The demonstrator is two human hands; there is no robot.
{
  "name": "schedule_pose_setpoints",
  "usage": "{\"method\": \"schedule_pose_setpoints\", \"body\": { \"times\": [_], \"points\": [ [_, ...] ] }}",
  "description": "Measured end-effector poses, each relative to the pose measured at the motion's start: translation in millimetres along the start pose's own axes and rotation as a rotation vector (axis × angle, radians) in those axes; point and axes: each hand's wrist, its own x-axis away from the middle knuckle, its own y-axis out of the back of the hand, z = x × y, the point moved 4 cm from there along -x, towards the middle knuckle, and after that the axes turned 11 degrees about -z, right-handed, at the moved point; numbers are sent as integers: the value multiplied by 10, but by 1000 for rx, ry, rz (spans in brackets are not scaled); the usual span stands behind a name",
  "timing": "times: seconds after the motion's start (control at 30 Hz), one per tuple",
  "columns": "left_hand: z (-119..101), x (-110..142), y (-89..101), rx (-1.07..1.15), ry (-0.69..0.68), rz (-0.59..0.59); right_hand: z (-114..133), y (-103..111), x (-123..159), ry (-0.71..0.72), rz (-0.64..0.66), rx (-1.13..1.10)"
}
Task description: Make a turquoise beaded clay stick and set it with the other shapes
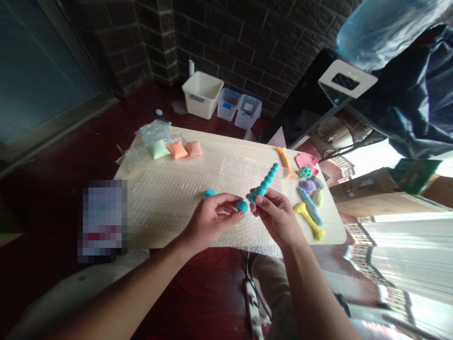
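Note:
My left hand pinches a small teal clay ball between thumb and fingertips, over the near edge of the bubble wrap sheet. My right hand grips the near end of a teal chain of clay balls that sticks up and away from me. The ball is close to the chain's near end, almost touching it. A second teal clay lump lies on the bubble wrap just behind my left hand.
The low wooden table carries yellow, blue, purple, pink and orange clay shapes at the right and bagged clay packs at the far left. White and clear bins stand by the brick wall. A power strip lies on the floor.

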Motion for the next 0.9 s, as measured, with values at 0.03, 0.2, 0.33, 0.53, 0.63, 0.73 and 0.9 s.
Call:
{"method": "schedule_pose_setpoints", "body": {
  "times": [0.03, 0.2, 0.33, 0.53, 0.63, 0.73, 0.9],
  "points": [
    [-3, -1, -1, -1, 2, -1, 2, -3, 2, 7, 12, 11],
    [-40, 13, -6, -1, 0, -10, -23, -6, 5, 20, 31, 78],
    [-60, 22, -2, 5, -6, -28, -46, 0, 2, 23, 39, 111],
    [-54, 20, -11, 11, -20, -22, -70, -9, -5, 16, 48, 90],
    [-48, 18, -18, 21, -12, -16, -59, -26, 2, 20, 65, 41],
    [-44, 14, -16, 26, -5, -24, -48, -30, 7, 5, 72, -19],
    [-46, 14, -11, 25, -19, -19, -60, -12, 0, -11, 87, -1]
  ]
}}
